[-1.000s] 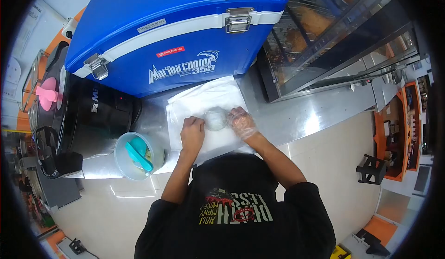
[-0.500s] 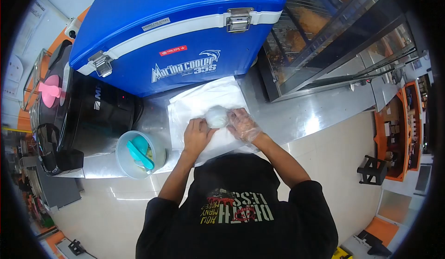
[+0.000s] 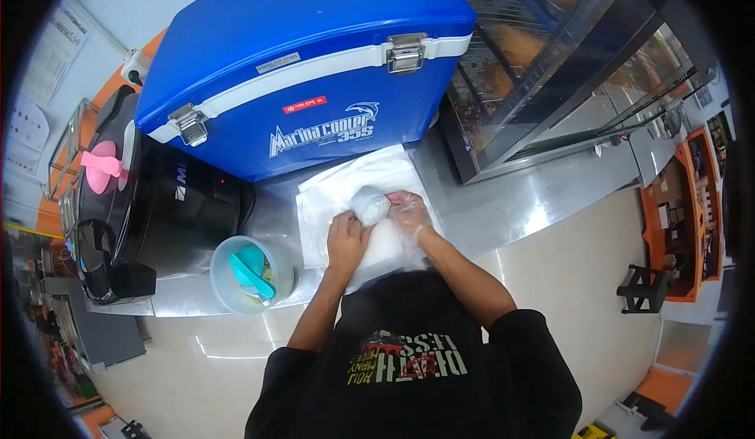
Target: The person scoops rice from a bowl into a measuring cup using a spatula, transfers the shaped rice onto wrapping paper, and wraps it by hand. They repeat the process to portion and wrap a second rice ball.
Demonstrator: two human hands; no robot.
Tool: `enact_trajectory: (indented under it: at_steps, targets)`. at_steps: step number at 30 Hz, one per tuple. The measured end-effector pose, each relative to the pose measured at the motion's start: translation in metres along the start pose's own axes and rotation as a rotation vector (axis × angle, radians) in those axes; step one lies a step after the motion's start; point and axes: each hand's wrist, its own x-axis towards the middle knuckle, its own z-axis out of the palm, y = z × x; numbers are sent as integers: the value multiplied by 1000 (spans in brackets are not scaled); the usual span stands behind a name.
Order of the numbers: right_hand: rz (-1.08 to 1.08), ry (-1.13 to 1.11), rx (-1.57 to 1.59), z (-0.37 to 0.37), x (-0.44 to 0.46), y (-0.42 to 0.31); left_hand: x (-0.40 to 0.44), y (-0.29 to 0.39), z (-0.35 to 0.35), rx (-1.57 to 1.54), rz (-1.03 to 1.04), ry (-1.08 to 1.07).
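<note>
A pale, rounded bundle (image 3: 370, 205) in clear or whitish wrapping sits above white paper sheets (image 3: 322, 195) on the steel counter. My left hand (image 3: 347, 242), bare, has its curled fingers at the bundle's lower left side. On the right side, my right hand (image 3: 409, 213), inside a clear plastic glove, closes its fingers on the bundle's edge. What the bundle contains cannot be made out. Left of the paper stands a translucent tub (image 3: 222, 275) with a teal scoop (image 3: 252, 270) in it.
A blue cooler box (image 3: 314, 85) stands behind the paper. To the left is a black appliance (image 3: 189, 211) with a pink scoop (image 3: 101, 167) on top. A glass-sided case (image 3: 543, 69) with fried-looking food is at the right. The steel counter (image 3: 519, 195) runs below it.
My left hand has come in against the bundle, which now looks tilted and more upright. Both hands are closer together. The whole view has shifted slightly.
</note>
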Motion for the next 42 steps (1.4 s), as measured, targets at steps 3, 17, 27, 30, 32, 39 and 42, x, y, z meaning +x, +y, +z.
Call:
enact_trajectory:
  at_steps: [3,17,27,30,32,39,42]
  targets:
    - [222,-77,290,-4,-3,-29,-1,-1,2,10,8,-19]
    - [135,194,-534,51,-5,-59,-8,1,10,-16,-41,13]
    - [152,265,873,26,-65,-81,22,82,4,-446,-412,225]
    - [233,376,844,11,-88,-99,22,105,19,-806,-644,182]
    - [183,387,920,-10,-97,-95,23,125,30,-1089,-800,116]
    - [-3,558,700,-116,-114,-61,14,173,77,-1374,-661,-345]
    - [32,781,267,-161,-111,-62,18,179,57,-466,-196,-252]
